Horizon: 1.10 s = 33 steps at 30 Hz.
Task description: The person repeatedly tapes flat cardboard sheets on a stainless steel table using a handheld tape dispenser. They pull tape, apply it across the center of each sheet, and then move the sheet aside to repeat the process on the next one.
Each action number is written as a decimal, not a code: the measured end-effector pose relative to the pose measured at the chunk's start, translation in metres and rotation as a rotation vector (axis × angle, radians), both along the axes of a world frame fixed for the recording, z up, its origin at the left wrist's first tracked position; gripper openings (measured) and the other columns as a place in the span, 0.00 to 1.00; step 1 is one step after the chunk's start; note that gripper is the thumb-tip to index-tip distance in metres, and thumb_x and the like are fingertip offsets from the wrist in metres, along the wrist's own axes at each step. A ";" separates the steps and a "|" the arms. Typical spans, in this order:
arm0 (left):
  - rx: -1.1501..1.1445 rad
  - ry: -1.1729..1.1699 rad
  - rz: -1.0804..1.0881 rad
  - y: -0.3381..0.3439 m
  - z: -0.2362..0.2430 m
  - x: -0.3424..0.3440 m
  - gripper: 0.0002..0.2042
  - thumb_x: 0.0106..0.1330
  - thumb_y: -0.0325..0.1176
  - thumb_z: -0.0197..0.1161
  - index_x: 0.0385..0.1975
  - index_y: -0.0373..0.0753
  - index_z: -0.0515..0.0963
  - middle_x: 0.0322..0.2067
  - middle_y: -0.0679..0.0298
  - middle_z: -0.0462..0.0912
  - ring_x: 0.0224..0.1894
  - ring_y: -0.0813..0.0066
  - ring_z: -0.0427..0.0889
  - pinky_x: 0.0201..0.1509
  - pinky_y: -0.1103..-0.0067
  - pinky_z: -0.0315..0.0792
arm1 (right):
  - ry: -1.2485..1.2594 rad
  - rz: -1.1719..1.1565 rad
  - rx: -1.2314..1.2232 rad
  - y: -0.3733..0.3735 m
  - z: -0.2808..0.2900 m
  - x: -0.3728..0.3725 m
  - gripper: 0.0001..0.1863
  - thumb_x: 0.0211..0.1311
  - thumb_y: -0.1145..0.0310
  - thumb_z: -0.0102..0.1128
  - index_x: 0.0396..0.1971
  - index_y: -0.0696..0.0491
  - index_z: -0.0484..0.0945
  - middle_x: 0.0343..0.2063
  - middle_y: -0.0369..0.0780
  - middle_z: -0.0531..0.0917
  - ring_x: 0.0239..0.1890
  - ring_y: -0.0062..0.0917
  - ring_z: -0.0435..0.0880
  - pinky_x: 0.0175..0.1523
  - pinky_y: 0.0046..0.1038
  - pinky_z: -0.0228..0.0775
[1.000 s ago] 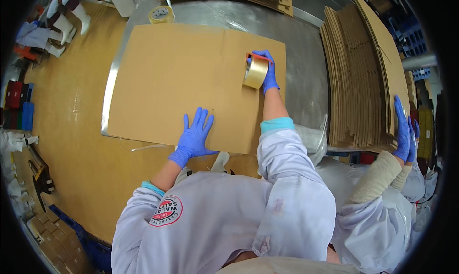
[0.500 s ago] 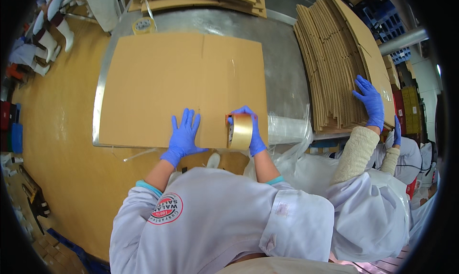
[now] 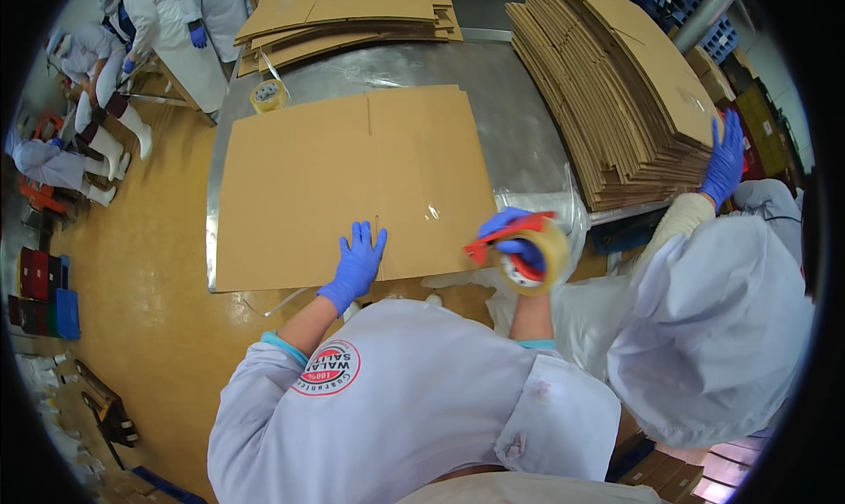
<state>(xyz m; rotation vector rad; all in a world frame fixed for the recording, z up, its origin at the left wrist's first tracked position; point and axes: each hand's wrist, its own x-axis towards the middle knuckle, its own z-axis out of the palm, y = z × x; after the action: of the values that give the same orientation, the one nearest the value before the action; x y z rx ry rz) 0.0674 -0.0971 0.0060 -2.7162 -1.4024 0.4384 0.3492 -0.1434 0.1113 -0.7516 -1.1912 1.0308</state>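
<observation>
A flat, folded cardboard box point(image 3: 308, 178) lies on the metal table in front of me. My left hand point(image 3: 355, 264), in a blue glove, rests on its near edge with the fingers spread, beside a slot. In my gloved right hand point(image 3: 510, 231) is a red tape dispenser point(image 3: 550, 218) carrying a wide roll of clear tape. The dispenser is held off the box's near right corner, tilted so the roll's side shows. A shiny bit of tape shows on the cardboard left of it.
A tall stack of flat boxes point(image 3: 598, 99) leans at the right, with a co-worker's blue-gloved hand point(image 3: 725, 156) on it. Another flat stack point(image 3: 343, 7) lies at the back beside a tape roll point(image 3: 268, 95). Clear plastic point(image 3: 572, 315) hangs between me and the co-worker point(image 3: 704, 328).
My right hand has moved right with the dispenser, off the cardboard, and turned it. My left hand stays at the near edge. The co-worker's hand has shifted along the stack.
</observation>
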 end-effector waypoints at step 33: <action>-0.159 -0.525 0.615 0.051 -0.013 -0.187 0.64 0.25 0.60 0.71 0.63 0.40 0.37 0.63 0.47 0.34 0.65 0.48 0.32 0.57 0.44 0.40 | -0.240 -0.191 -0.165 0.013 -0.039 -0.110 0.14 0.47 0.76 0.62 0.36 0.56 0.71 0.35 0.36 0.76 0.38 0.19 0.75 0.45 0.21 0.67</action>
<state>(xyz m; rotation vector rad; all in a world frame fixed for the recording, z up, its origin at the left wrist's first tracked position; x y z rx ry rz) -0.1197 -0.0459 -0.0069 -2.5662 -2.4431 -0.1862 0.2396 -0.1305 0.0720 -1.1225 -1.2193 0.9047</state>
